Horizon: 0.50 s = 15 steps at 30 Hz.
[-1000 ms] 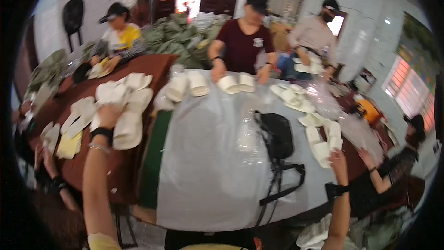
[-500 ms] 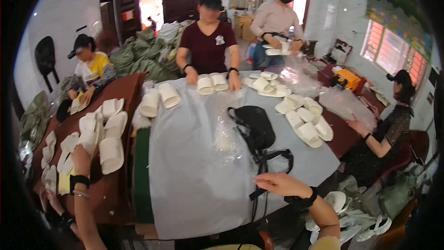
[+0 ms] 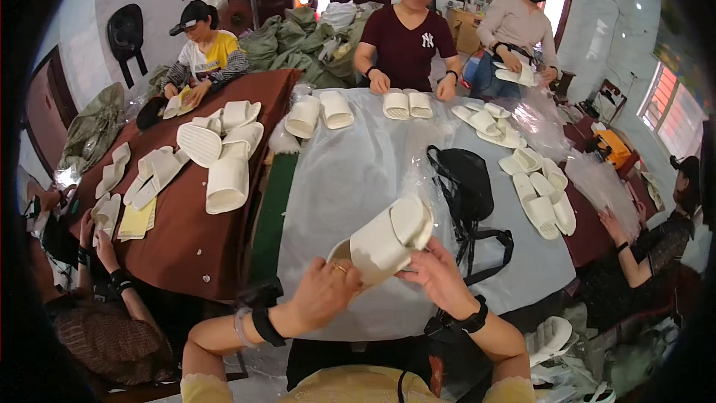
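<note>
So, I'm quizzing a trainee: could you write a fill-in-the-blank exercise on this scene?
The left hand holds the footwear together with the ____ hand.
The backpack on the grey sheet is coloured ____.
The yellow paper lies toward the picture's ____ edge.

Missing words: right; black; left.

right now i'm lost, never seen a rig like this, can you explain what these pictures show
There's no machine here: these are a person's bare hands, and every picture comes from one wide camera worn on that person's head, looking down. Its fisheye lens bends straight edges. The left hand and right hand hold at least one cream slipper above a grey sheet. On the sheet lie more cream slippers and a black bag with straps. To the left, a brown cloth carries other slippers and yellow sheets. A person in a dark red top stands opposite.
</note>
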Each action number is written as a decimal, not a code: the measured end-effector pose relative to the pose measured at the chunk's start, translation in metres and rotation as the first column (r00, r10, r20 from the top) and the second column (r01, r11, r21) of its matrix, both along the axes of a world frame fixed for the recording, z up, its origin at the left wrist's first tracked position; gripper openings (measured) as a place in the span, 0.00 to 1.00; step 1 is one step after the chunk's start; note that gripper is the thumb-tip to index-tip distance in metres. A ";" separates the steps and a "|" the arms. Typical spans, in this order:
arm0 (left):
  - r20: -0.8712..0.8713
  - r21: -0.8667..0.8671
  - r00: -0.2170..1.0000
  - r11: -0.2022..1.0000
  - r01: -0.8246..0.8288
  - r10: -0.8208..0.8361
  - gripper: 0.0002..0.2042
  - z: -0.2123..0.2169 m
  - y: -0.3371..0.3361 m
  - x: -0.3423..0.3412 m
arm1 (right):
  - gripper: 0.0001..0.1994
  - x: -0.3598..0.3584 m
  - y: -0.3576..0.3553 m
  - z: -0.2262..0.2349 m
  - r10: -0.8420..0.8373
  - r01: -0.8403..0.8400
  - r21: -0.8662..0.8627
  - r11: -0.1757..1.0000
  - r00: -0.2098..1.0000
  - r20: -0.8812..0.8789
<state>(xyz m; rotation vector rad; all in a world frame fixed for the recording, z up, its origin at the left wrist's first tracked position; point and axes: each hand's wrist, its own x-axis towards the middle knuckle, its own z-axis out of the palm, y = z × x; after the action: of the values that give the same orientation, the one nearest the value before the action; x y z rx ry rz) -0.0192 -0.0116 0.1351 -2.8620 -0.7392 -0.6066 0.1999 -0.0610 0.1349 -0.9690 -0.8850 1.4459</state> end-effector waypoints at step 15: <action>-0.288 0.107 0.940 0.969 0.224 -0.185 0.10 -0.034 -0.034 -0.001 | 0.19 0.150 -0.085 -0.078 -0.720 0.738 0.097 0.668 0.608 0.335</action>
<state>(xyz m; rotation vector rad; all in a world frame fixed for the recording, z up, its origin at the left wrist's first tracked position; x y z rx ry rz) -0.0207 -0.0452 0.1015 -2.8292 -0.3444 -0.2569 0.3503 -0.1459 0.0572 -1.4462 -0.5669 0.5841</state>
